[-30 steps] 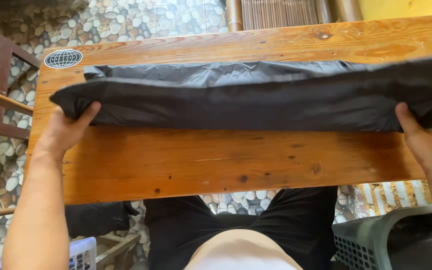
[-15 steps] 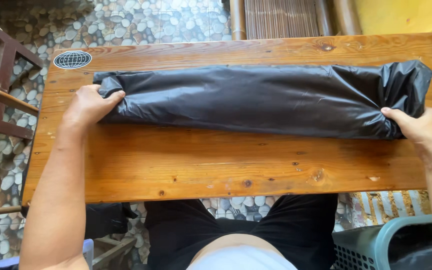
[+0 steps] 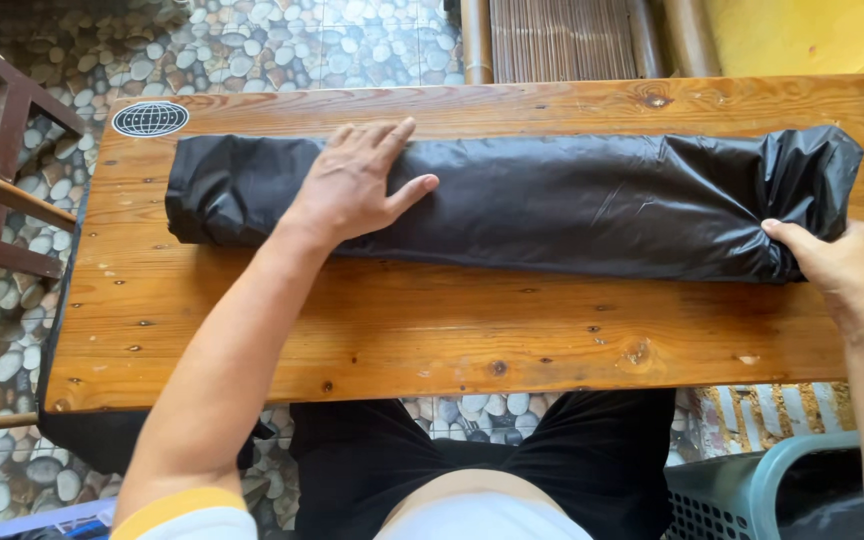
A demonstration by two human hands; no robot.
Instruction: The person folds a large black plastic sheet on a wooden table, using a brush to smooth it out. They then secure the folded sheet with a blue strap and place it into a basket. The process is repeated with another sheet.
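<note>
Head view: a folded black garment [image 3: 552,200] is laid lengthwise, left to right, across the wooden table [image 3: 432,330]. The left hand [image 3: 357,180] is pressed flat upon it, fingers spread. Its right end is pinched by the right hand [image 3: 837,265], fingers closed.

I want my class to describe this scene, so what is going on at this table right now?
A person seated at a wooden table is handling a long black garment folded into a narrow band that lies lengthwise across the tabletop. The left hand lies flat on top of it, fingers spread, towards its left end. The right hand grips its bunched right end at the table's edge. A teal plastic basket stands on the pebble floor by the person's right leg.
</note>
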